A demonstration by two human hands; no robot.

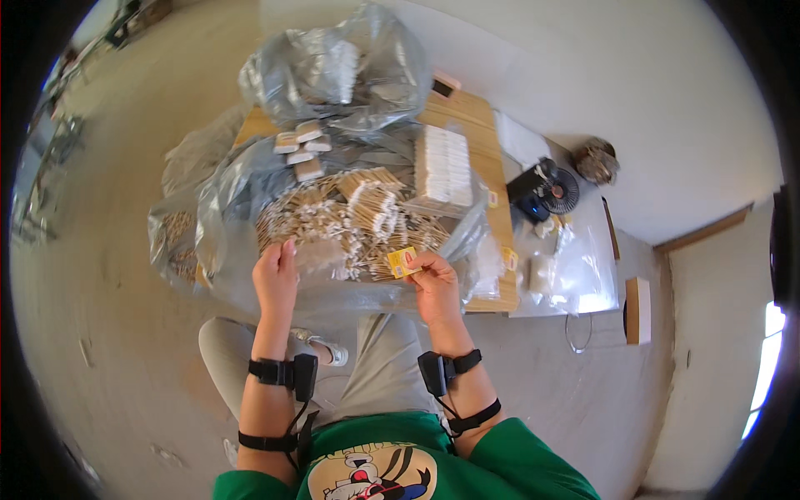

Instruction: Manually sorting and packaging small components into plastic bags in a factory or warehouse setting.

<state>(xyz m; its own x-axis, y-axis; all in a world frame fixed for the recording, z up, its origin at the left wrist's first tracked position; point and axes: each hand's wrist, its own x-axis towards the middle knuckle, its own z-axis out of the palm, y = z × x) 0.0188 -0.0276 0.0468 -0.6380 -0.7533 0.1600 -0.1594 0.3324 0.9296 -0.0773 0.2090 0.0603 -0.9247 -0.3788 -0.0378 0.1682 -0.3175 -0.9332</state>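
Observation:
My left hand [275, 275] is closed in a pinch on what looks like a small clear plastic bag [321, 257], which stretches to the right from the fingertips. Held between thumb and fingers of my right hand [437, 285] is a small yellow card [402, 262]. Both hands are over the near edge of a large heap of cotton swabs [312, 212] with white tips and wooden sticks. The heap lies on an opened grey plastic sheet or bag [237, 187]. One loose bundle of swabs [372, 200] rests on top of it.
Tall rows of white packs [442, 167] stand at the heap's right. Several small packs [308, 169] lie behind it. A filled grey bag [333, 71] sits at the back of the wooden table [487, 150]. Farther right are a small fan [558, 192] and clear plastic bags [575, 271].

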